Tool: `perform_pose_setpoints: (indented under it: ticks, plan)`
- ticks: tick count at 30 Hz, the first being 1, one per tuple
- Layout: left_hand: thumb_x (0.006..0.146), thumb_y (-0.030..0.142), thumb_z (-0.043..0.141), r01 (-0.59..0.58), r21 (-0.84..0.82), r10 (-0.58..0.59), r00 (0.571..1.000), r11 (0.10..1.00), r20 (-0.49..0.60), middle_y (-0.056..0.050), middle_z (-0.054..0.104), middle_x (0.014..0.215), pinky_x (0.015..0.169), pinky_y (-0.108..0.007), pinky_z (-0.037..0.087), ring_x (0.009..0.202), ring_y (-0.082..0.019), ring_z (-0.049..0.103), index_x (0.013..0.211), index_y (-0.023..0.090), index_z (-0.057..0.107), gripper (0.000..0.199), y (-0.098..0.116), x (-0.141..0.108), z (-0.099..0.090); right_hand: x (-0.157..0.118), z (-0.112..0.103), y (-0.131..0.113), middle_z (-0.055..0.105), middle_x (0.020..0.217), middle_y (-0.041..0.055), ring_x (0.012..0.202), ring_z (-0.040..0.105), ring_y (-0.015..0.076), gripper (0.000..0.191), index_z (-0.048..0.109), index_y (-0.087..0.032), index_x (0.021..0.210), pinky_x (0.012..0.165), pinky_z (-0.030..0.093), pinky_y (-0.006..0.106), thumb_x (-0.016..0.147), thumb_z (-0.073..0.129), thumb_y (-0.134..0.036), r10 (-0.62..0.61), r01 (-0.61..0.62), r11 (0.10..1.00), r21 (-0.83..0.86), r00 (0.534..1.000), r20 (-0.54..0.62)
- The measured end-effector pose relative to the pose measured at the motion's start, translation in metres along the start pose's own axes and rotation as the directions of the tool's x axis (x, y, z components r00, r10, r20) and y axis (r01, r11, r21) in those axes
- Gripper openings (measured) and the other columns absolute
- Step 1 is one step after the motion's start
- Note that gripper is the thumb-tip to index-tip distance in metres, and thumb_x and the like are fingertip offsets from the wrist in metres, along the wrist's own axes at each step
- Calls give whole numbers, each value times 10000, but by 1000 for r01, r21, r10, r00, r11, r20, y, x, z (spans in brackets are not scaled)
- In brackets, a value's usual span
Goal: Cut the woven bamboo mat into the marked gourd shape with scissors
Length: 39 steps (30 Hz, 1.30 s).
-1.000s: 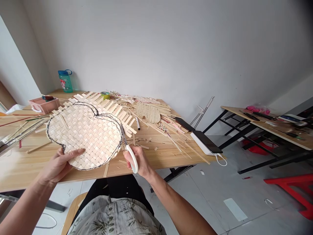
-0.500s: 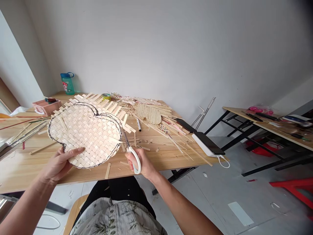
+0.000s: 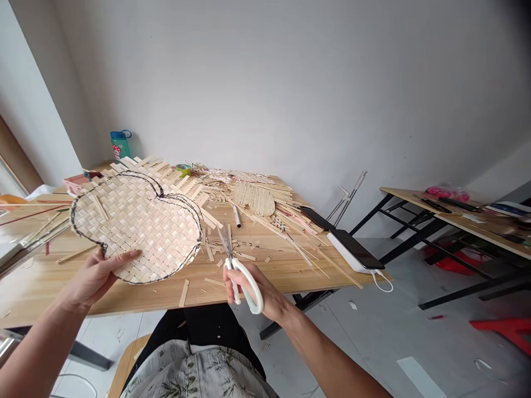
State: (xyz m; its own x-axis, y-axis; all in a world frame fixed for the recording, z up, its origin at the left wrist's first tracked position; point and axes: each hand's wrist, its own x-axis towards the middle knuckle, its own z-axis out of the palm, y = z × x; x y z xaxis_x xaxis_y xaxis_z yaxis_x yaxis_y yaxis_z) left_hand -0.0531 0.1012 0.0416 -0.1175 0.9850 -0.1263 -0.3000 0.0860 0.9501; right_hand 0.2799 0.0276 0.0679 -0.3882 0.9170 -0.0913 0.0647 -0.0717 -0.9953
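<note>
My left hand (image 3: pixel 93 276) grips the lower left edge of a woven bamboo panel (image 3: pixel 141 229), thumb on top and fingers hidden underneath. A black curved outline runs around the panel, with a notch at the top. Uncut strip ends stick out along its far edge, while the right and near edges follow the line. In my right hand (image 3: pixel 253 287) is a pair of scissors (image 3: pixel 230 257) with white handles. The blades point away from me, slightly parted, just right of the panel and apart from it.
On the wooden table (image 3: pixel 265 271) lie strip offcuts, a marker (image 3: pixel 237 216), a tape roll (image 3: pixel 183 169) and a heap of bamboo strips (image 3: pixel 253 196). A phone (image 3: pixel 357 249) rests on a white block at the right. A bottle (image 3: pixel 121 145) stands at the back left.
The scissors have pulled back to the right, away from the panel's edge, and their blades have parted. The panel has shifted slightly left in my left hand.
</note>
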Motion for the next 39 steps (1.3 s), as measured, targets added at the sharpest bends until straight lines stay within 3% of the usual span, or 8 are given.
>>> perform_pose_setpoints:
  ticks: [5, 8, 13, 19, 28, 30, 35, 39]
  plan:
    - [476, 299, 1005, -35, 61, 35, 999, 998, 2, -70, 844, 860, 756, -222, 659, 922, -295, 798, 689, 186, 823, 302, 10, -3, -5, 24, 5, 4, 533, 616, -37, 531, 507, 104, 450, 522, -200, 731, 539, 434, 233, 809, 721, -596, 62, -63, 996, 71, 998, 11]
    - [443, 323, 1010, -30, 105, 30, 1000, 994, -5, -76, 842, 849, 776, -263, 667, 947, -320, 794, 677, 198, 823, 325, 14, -8, -6, 34, 6, 6, 547, 625, -31, 522, 521, 98, 448, 545, -187, 708, 549, 457, 234, 829, 728, -578, 49, -50, 998, 42, 999, 18]
    - [356, 325, 1025, 11, 137, -8, 1000, 991, -22, -93, 840, 840, 786, -230, 649, 983, -324, 787, 705, 174, 819, 432, 18, -15, -2, 40, 7, 2, 565, 597, -23, 532, 538, 110, 461, 566, -185, 697, 564, 465, 242, 841, 714, -597, 32, -32, 999, 16, 999, 35]
    - [333, 226, 1020, 69, 122, -68, 998, 990, -7, -71, 823, 734, 707, -196, 642, 731, -254, 800, 612, 192, 789, 364, 11, -14, -2, 41, 10, 3, 586, 605, -5, 569, 565, 117, 535, 563, -182, 690, 582, 451, 239, 851, 666, -682, 12, -15, 998, -65, 999, -37]
    - [384, 140, 985, 146, 67, -146, 989, 987, 5, -73, 820, 724, 679, -209, 652, 683, -253, 793, 599, 185, 781, 300, 3, -9, -5, 38, 19, 5, 526, 610, -27, 571, 553, 125, 575, 480, -210, 661, 549, 445, 250, 792, 701, -724, -36, 26, 997, -66, 989, -146]
    - [372, 106, 973, 168, 42, -168, 986, 985, -4, -55, 812, 698, 672, -209, 652, 680, -241, 793, 559, 201, 745, 310, 4, -10, -3, 37, 19, 6, 519, 599, -30, 552, 542, 126, 570, 487, -215, 667, 531, 433, 255, 803, 682, -733, -64, 57, 997, -54, 990, -128]
    - [303, 15, 938, 177, -72, -181, 982, 982, -47, 19, 743, 561, 599, -190, 637, 620, -181, 771, 371, 265, 449, 553, 3, -13, 4, 34, 19, 9, 535, 560, -17, 534, 514, 129, 548, 488, -221, 641, 536, 415, 269, 871, 618, -701, -103, 97, 993, -62, 988, -111]
    - [307, 81, 986, 188, -43, -188, 982, 981, 20, -11, 780, 635, 615, -174, 633, 647, -161, 767, 379, 251, 501, 519, 0, -12, 3, 35, 20, 11, 507, 544, -24, 514, 500, 120, 526, 463, -225, 616, 499, 383, 254, 857, 643, -656, -118, 112, 992, -49, 985, -129]
